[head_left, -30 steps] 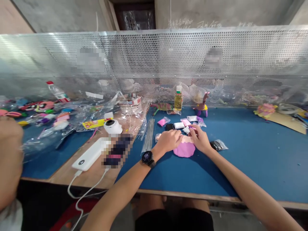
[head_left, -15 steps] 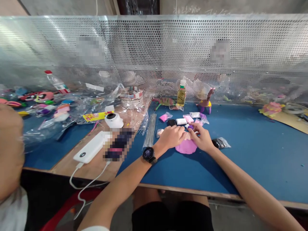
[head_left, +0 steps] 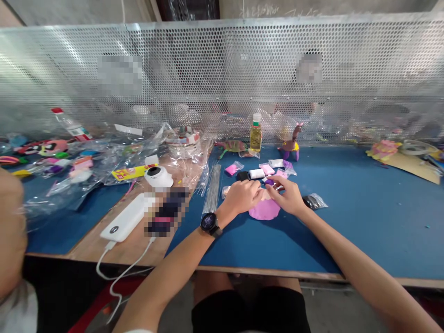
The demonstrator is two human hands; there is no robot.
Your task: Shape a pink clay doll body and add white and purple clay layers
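A flat pink clay disc (head_left: 265, 211) lies on the blue table (head_left: 364, 222). My left hand (head_left: 242, 196), with a black watch on its wrist, rests curled on the disc's left edge. My right hand (head_left: 287, 195) sits on the right edge, fingers pinched on a small purple clay piece (head_left: 269, 182). Small packets of clay (head_left: 258, 172) in pink, white and black lie just behind both hands.
A yellow oil bottle (head_left: 256, 135) and a purple clay animal (head_left: 291, 149) stand by the perforated metal screen (head_left: 222, 78). A bundle of thin wires (head_left: 212, 190), a white power bank (head_left: 126, 218), a phone and plastic bags lie left. Another person's arm (head_left: 10, 231) shows at far left.
The head camera tilted and shifted slightly. Both hands stayed at the pink disc; the right fingers drew closer around the purple piece.
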